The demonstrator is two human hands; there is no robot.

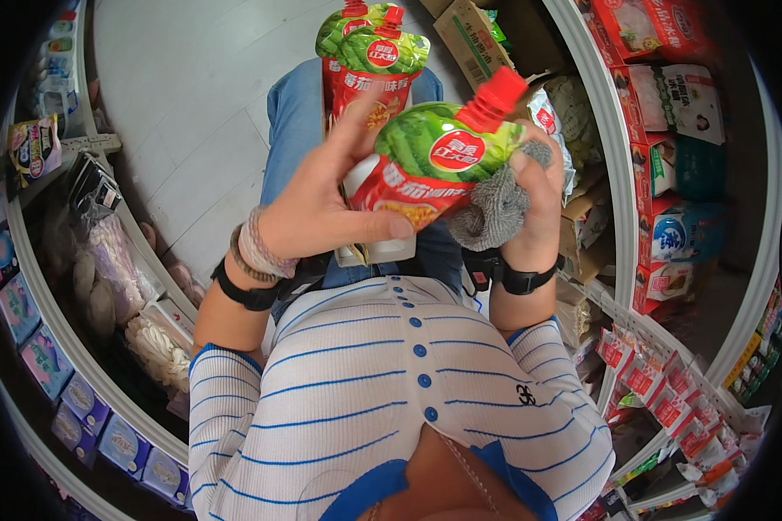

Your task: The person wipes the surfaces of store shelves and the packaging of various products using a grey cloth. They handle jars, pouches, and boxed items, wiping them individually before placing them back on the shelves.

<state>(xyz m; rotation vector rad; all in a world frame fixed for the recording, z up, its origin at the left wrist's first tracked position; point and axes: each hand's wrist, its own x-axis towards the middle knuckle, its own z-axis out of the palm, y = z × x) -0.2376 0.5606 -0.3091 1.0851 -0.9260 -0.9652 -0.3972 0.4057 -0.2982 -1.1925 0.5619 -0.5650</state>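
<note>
A spouted sauce pouch (407,137), red and green with a red screw cap, is held tilted in front of my chest. My left hand (300,202) grips its left side, thumb across the lower front. At the pouch's right edge, my right hand (539,189) pinches a bunched grey cloth (495,211) against it. Two similar pouches, a nearer one (381,65) and one behind it (331,36), stand upright beyond my hands. Below the held pouch, a white container (391,253) rests on my lap, mostly hidden.
Curved-looking shelves flank me. Tissue packs (81,397) and a bath puff (159,342) are on the left. Packaged foods (674,101) and hanging red-and-white packets (665,397) are on the right. An open cardboard box (472,45) sits on the tiled floor (195,98) ahead, to the right.
</note>
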